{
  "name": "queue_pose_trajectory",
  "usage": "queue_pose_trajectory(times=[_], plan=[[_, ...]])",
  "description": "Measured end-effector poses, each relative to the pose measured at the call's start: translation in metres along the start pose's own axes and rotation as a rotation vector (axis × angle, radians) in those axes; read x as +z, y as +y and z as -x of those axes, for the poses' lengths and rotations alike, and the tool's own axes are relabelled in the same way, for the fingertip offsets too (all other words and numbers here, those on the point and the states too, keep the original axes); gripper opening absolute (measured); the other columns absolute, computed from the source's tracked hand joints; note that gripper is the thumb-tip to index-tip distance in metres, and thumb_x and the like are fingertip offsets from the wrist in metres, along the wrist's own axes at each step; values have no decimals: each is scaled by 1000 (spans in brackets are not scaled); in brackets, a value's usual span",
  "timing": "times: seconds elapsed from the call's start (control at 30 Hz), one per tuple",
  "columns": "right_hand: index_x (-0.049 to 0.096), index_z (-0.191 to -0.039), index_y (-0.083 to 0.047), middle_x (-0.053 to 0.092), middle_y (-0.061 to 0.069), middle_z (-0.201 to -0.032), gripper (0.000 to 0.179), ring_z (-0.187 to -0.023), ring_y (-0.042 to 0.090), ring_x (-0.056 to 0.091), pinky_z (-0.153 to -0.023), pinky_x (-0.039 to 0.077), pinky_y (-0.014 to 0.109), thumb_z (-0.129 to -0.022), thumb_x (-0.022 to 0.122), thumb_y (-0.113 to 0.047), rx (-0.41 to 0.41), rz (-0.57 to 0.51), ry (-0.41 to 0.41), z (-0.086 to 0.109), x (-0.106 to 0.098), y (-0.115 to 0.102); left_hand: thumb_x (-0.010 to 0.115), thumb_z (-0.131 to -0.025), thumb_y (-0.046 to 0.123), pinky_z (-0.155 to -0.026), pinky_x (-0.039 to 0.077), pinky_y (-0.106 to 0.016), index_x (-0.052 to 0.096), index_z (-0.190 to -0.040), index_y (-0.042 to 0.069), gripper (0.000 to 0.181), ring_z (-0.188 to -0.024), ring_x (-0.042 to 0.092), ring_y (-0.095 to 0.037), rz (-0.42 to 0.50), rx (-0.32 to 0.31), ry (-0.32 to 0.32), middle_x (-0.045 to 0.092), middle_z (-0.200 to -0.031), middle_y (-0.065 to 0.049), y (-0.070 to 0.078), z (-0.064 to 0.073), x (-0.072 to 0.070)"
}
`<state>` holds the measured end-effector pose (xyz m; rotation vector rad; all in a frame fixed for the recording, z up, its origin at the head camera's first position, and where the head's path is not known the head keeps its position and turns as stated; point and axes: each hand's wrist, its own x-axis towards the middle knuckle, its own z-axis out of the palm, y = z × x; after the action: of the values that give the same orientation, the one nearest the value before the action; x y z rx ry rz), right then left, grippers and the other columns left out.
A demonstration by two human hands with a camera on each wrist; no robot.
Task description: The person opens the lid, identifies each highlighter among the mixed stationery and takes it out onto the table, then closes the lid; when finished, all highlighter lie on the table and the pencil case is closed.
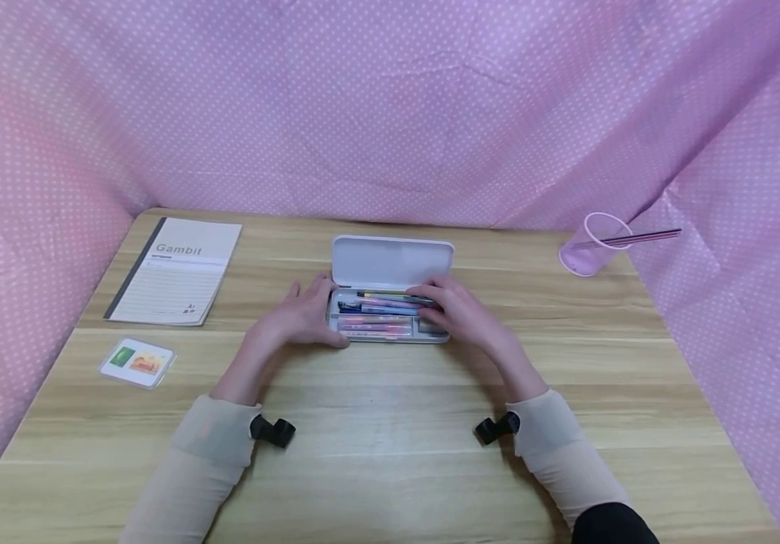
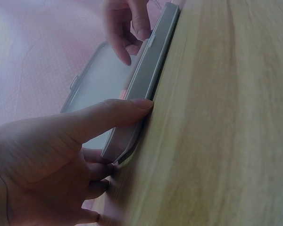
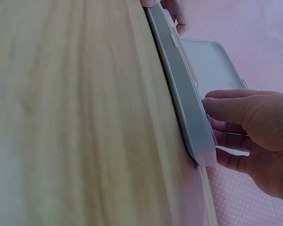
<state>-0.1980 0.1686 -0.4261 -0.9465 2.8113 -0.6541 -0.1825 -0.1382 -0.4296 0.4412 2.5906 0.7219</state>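
Observation:
A pale grey pencil case (image 1: pixel 390 340) lies with its lid (image 1: pixel 393 261) raised at the back. Blue pens (image 1: pixel 390 310) and a slim dark green pencil (image 1: pixel 390 295) fill its rear part; pink and orange pens (image 1: pixel 376 326) lie in front. My left hand (image 1: pixel 301 311) grips the case's left end, thumb (image 2: pixel 127 110) along the front wall and fingers round the end. At the right end, my right hand (image 1: pixel 457 308) reaches over the rim, its thumb and forefinger at the pens' right tips. The case wall hides those fingertips in the right wrist view; I cannot tell whether they pinch a pen.
A notebook (image 1: pixel 179 276) marked Gambit lies at the left rear, with a small white card (image 1: pixel 138 363) in front of it. By the right rear edge a pink cup (image 1: pixel 583 253) stands tilted, thin dark sticks (image 1: pixel 655 236) leaning out. Pink dotted cloth (image 1: pixel 390 113) hangs behind the wooden table.

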Motion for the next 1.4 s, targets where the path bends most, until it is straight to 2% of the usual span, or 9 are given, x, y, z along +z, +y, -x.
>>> queue_pose_trajectory(times=[0.27,0.73,1.23,1.4], plan=[[70,-132,-13,65,11,-119,36,-112,26,61,-101,54,45,-96,70,-11,-7,8,9,2,2,1,84,-76,42,-131,-3,-63,34,-145,3,94,-158,22,-42,9,8,-1,17,-169,-27,2,-1,1],[72,-128,-11,66,10,-118,32,-110,26,62,-101,55,45,-97,69,-8,-5,-17,21,1,2,1,84,-76,43,-131,-5,-62,33,-146,3,95,-161,11,-42,7,-5,-15,10,-171,-27,0,0,1],[74,-125,-8,69,11,-113,33,-105,25,64,-94,58,43,-95,64,4,-4,-50,38,-2,-1,3,84,-76,43,-131,-5,-62,33,-146,4,95,-161,8,-42,5,-8,-10,9,-171,-27,-1,-1,0],[74,-124,-6,70,13,-115,32,-109,27,65,-97,58,45,-96,63,4,-7,-55,42,0,-3,5,84,-76,43,-131,-4,-63,34,-146,3,94,-161,11,-42,4,-2,-5,11,-171,-28,-1,-1,-1]])
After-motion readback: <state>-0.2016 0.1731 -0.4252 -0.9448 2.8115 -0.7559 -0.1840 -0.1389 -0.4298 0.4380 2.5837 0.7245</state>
